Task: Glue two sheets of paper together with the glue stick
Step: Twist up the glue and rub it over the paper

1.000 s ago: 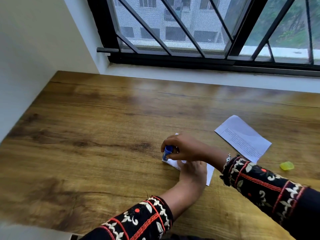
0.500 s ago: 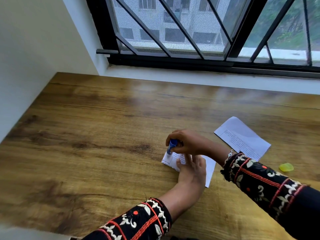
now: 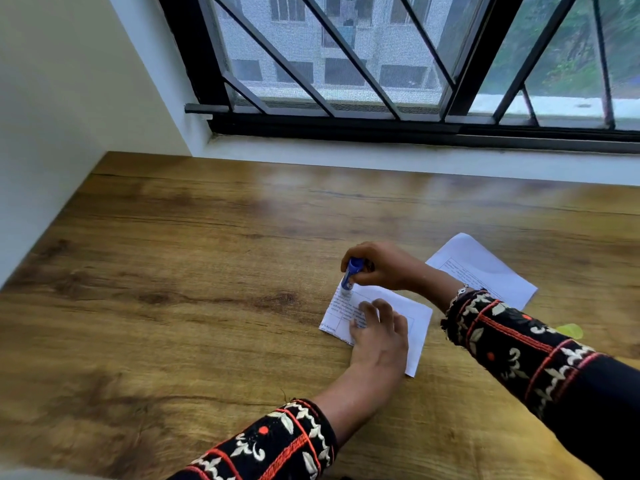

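Note:
A small printed white paper sheet (image 3: 412, 317) lies flat on the wooden table (image 3: 207, 271). My left hand (image 3: 379, 336) rests on it with fingers spread, pressing it down. My right hand (image 3: 377, 265) is closed around a blue glue stick (image 3: 350, 276), held nearly upright with its tip touching the sheet's far left corner. A second white sheet (image 3: 485, 268) with printed text lies behind my right wrist, partly hidden by my arm.
A yellow-green cap (image 3: 569, 330) lies on the table to the right, half hidden by my right sleeve. A white wall borders the table on the left. A barred window (image 3: 381, 64) and its white sill run along the far edge.
The glue stick has travelled away from me along the sheet's left edge to the far corner. More of the near sheet shows now. My left hand stays pressed on the paper.

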`<action>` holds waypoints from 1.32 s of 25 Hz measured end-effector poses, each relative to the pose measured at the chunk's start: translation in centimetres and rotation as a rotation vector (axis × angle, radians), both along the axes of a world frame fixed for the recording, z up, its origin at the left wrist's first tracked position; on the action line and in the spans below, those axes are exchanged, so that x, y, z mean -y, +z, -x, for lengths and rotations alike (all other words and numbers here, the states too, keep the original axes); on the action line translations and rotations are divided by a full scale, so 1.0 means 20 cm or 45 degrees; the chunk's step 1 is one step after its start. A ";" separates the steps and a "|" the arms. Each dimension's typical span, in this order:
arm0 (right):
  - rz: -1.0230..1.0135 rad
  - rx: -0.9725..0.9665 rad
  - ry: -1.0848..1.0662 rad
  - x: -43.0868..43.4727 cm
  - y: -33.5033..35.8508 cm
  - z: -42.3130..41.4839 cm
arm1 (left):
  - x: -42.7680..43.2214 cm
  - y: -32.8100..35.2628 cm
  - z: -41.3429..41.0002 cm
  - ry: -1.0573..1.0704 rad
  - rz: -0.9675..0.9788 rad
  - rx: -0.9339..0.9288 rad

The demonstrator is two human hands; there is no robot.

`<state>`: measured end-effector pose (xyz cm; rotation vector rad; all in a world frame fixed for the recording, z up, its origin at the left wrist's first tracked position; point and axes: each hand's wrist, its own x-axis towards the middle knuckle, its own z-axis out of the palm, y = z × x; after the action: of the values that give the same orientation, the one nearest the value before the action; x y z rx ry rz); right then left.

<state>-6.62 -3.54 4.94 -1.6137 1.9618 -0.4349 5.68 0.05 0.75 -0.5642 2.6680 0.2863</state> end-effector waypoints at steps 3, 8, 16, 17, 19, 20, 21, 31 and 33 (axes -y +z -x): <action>-0.002 0.004 -0.047 0.01 0.00 0.03 | 0.00 0.00 0.00 0.008 -0.021 0.025; 0.005 0.028 -0.088 0.01 0.01 0.06 | 0.00 -0.01 0.00 0.039 -0.040 0.008; 0.008 -0.024 -0.082 0.00 0.02 0.07 | 0.02 -0.01 0.01 0.042 -0.074 0.014; 0.005 -0.037 -0.074 -0.01 0.02 0.07 | 0.02 0.00 0.01 0.045 -0.085 0.015; -0.004 -0.076 -0.067 -0.05 0.02 0.07 | 0.03 0.00 0.01 0.052 -0.100 0.010; -0.009 -0.088 -0.071 -0.07 0.03 0.08 | 0.03 0.00 0.01 0.056 -0.105 0.003; -0.011 -0.091 -0.076 -0.09 0.03 0.08 | 0.03 0.00 0.01 0.059 -0.111 -0.004; 0.010 -0.108 -0.121 -0.31 0.03 0.13 | 0.03 0.01 0.00 0.058 -0.084 -0.045; 0.010 -0.093 -0.149 -0.36 0.02 0.14 | 0.04 0.01 0.00 0.049 -0.068 -0.057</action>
<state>-9.35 3.57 5.41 -1.5444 2.1195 -0.4348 5.77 -0.67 0.88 -0.5996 2.6862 0.3847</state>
